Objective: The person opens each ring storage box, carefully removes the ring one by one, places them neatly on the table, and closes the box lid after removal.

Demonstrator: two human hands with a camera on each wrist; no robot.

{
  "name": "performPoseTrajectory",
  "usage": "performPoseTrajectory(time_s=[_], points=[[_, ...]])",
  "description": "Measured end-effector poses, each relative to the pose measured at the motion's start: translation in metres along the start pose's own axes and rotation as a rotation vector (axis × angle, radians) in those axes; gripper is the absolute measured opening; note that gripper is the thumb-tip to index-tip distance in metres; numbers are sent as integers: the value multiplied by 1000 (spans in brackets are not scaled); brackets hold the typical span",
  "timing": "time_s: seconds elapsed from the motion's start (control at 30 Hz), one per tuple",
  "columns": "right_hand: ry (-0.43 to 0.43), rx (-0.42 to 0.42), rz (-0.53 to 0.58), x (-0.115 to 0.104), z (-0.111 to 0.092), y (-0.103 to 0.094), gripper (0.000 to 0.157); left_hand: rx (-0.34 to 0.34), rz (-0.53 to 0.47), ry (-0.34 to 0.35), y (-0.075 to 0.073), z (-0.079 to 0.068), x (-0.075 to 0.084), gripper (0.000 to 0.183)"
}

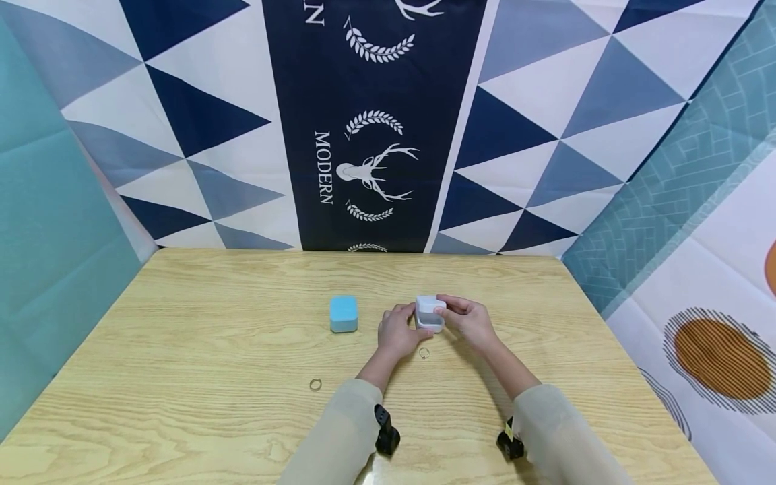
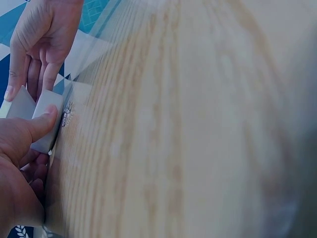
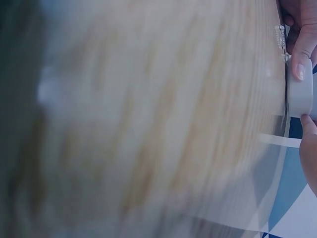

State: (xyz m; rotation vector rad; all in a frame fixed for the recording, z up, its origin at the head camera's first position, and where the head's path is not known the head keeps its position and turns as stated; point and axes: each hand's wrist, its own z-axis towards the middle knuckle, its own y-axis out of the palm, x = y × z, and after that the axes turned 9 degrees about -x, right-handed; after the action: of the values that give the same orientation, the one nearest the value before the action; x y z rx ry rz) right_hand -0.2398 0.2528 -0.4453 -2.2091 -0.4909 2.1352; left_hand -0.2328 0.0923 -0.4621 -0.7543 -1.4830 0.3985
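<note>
A small white ring box (image 1: 430,327) stands on the table with its lid (image 1: 428,303) raised toward the back. My left hand (image 1: 397,333) grips the lower half from the left, thumb across the front, as the left wrist view of the box (image 2: 48,119) also shows. From the right, my right hand (image 1: 471,322) pinches the raised lid between thumb and fingers. Just in front of the box lies a thin ring (image 1: 424,353). The right wrist view catches the white box (image 3: 300,91) at its edge, with the left thumb on it.
A closed light-blue box (image 1: 343,314) stands left of my hands. Nearer me on the left, another ring (image 1: 315,384) lies on the wooden table (image 1: 200,350). A patterned cloth (image 1: 376,135) hangs behind the table's back edge.
</note>
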Motion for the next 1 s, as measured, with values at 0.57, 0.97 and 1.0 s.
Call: performPoseTrajectory(time_s=[0.57, 0.97, 1.0], points=[[-5, -7, 14, 1, 0, 0, 45, 2, 3, 11, 0, -1, 0, 67], [-8, -13, 29, 1, 0, 1, 44, -5, 15, 18, 0, 0, -1, 66], [-6, -14, 31, 1, 0, 1, 44, -4, 14, 17, 0, 0, -1, 66]])
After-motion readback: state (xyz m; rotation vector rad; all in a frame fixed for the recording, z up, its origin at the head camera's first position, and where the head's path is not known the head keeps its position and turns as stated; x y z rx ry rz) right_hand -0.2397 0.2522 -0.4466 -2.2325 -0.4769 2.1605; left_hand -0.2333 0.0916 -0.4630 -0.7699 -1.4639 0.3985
